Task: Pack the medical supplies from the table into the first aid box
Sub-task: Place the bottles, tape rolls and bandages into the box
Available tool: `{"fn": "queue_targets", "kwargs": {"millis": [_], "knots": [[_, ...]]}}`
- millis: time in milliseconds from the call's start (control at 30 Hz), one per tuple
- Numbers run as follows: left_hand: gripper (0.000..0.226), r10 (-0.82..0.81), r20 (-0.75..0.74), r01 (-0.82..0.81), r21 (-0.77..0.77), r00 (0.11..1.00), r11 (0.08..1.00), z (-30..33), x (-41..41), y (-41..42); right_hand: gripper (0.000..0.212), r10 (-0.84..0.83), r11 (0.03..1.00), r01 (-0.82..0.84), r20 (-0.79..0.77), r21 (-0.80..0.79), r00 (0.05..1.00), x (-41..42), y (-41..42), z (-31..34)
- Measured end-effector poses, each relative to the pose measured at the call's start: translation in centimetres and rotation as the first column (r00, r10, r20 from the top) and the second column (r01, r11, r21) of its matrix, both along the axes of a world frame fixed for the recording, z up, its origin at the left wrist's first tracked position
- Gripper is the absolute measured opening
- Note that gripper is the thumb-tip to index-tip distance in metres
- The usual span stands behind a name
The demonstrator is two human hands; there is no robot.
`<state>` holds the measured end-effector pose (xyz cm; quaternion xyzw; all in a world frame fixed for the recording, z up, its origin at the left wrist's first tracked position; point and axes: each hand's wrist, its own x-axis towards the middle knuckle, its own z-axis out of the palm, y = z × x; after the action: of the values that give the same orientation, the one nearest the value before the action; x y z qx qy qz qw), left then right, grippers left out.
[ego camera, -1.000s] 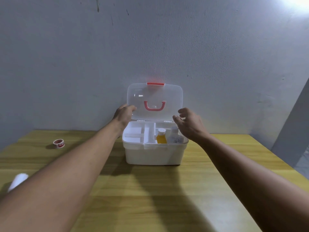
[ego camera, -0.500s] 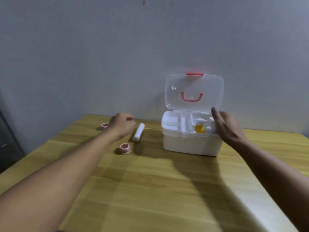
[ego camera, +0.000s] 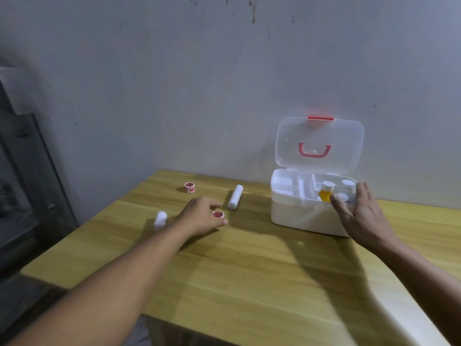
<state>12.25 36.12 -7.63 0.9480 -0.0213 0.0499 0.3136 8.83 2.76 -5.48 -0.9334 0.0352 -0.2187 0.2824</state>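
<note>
The white first aid box (ego camera: 296,213) stands at the back right of the table with its clear lid (ego camera: 319,143) upright. A yellow bottle (ego camera: 325,192) and white-capped bottles (ego camera: 347,184) sit in its tray. My right hand (ego camera: 359,216) rests with fingers spread against the box's front right rim. My left hand (ego camera: 202,216) curls around a small red-and-white tape roll (ego camera: 217,214) on the table. A second tape roll (ego camera: 189,187) lies farther back. One white bandage roll (ego camera: 235,196) lies right of my left hand, another (ego camera: 160,219) to its left.
The wooden table (ego camera: 249,283) stands against a grey wall. Its left edge runs diagonally near the left bandage roll, with a dark frame beyond it.
My left hand left the box lid, swung left and came down around the near tape roll. My right hand dropped to the box's front rim. My view turned left.
</note>
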Motion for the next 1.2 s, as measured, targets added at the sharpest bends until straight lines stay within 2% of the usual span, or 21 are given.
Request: {"fn": "queue_targets", "kwargs": {"millis": [100, 233, 333, 433, 567, 700, 900, 967, 1067, 1200], "knots": [[0.029, 0.022, 0.079, -0.026, 0.054, 0.997, 0.998, -0.8, 0.6, -0.5, 0.059, -0.002, 1.000, 0.002, 0.006, -0.011, 1.000, 0.2, 0.0, -0.1], [0.032, 0.120, 0.120, -0.126, 0.048, 0.986, 0.991, -1.0, 2.7, 0.0, 0.059, -0.013, 1.000, 0.013, 0.002, -0.010, 1.000, 0.4, 0.0, -0.3], [0.019, 0.207, 0.150, -0.218, 0.063, 0.967, 0.974, -0.5, 4.9, 0.9, 0.055, -0.020, 0.999, 0.021, 0.020, -0.030, 1.000, 0.6, -0.1, -0.7], [0.017, 0.230, 0.175, -0.252, 0.113, 0.957, 0.961, 0.1, 7.2, 1.6, 0.055, -0.035, 0.998, 0.036, 0.022, -0.044, 0.999, 0.9, -0.3, -1.0], [0.022, 0.227, 0.078, -0.239, 0.232, 0.971, 0.943, 0.2, 9.6, 2.4, 0.055, -0.034, 0.997, 0.036, 0.032, -0.069, 0.999, 1.4, -0.9, -1.5], [0.022, 0.193, 0.060, -0.201, 0.177, 0.979, 0.963, -0.5, 10.6, 2.5, 0.066, -0.027, 0.996, 0.030, 0.033, -0.086, 0.999, 1.7, -1.4, -1.9], [0.016, 0.206, 0.045, -0.211, 0.140, 0.977, 0.967, 0.8, 9.5, 2.2, 0.066, -0.012, 0.997, 0.015, 0.045, -0.074, 0.999, 1.7, -1.4, -1.9], [0.013, 0.148, 0.066, -0.151, 0.056, 0.987, 0.987, 2.0, 8.8, 1.0, 0.065, -0.009, 0.997, 0.013, 0.049, -0.071, 0.999, 1.6, -1.4, -1.8], [0.017, -0.050, 0.111, 0.051, -0.005, 0.992, 0.999, 4.8, 7.2, -2.6, 0.066, -0.012, 0.998, 0.014, 0.044, -0.061, 0.999, 1.6, -1.3, -1.7], [0.024, -0.312, 0.142, 0.326, -0.086, 0.939, 0.941, 7.9, 4.5, -8.8, 0.064, -0.017, 0.998, 0.020, 0.043, -0.067, 0.999, 1.4, -1.1, -1.4]]}}
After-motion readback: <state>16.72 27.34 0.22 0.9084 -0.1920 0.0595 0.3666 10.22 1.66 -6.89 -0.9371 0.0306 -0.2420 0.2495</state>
